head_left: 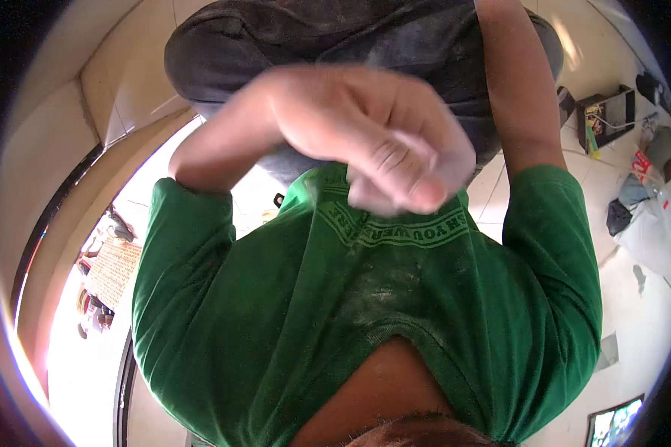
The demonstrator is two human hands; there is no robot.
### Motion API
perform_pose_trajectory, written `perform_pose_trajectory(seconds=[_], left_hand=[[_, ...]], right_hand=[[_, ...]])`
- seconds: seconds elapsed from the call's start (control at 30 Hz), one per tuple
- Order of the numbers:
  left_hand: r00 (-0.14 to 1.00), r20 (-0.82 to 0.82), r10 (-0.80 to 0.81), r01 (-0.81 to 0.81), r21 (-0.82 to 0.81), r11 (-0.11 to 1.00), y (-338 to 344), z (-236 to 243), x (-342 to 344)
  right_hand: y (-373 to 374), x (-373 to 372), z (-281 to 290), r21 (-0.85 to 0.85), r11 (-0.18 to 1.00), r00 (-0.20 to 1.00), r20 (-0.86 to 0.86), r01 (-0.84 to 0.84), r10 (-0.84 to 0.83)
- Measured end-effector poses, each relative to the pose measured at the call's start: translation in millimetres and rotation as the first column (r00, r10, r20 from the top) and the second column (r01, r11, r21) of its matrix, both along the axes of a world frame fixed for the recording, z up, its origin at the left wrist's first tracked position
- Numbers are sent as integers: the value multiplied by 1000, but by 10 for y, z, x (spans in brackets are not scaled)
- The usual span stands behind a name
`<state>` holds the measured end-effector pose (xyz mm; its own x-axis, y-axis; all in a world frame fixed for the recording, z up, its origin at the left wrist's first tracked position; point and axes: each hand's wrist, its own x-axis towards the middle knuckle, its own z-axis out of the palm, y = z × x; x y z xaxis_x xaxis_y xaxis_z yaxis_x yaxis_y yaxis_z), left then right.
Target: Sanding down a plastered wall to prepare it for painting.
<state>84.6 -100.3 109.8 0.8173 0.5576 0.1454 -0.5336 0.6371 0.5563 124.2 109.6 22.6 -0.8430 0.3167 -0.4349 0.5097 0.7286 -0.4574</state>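
My left hand (373,138) is raised in front of my chest, close up and blurred by motion. Its fingers are curled inward, with the thumb bent across toward them. Whether anything lies inside the curl is hidden by the blur. Behind it is my green shirt (350,298), marked with pale dust near the collar. My right forearm (522,82) stretches forward past my dark trousers (335,33), and its hand lies beyond the upper edge.
On the tiled floor at right sit a dark open box (608,119) of small items and several plastic bags (649,231). A lit screen (615,425) is at lower right. At left, a patterned mat (114,272) lies beside footwear (93,313) past a doorway.
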Motion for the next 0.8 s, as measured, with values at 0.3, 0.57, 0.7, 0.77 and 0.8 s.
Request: perform_pose_trajectory(seconds=[0.3,0.57,0.7,0.77,0.8], left_hand=[[415,-513,752,-749,276,602,-22,114,-75],[988,61,-144,122,283,951,-76,284,-78],[468,-615,635,51,736,675,-31,184,4],[89,-790,607,-173,588,791,17,202,-155],[129,-817,561,-306,506,807,52,221,-248]], right_hand=[[173,-36,-355,59,992,990,-78,-111,116],[74,43,-180,32,999,996,-78,-35,37],[35,61,-67,48,997,996,-55,-65,67],[63,72,-97,16,993,993,-14,-115,115],[75,73,-133,15,993,993,-13,-115,115]])
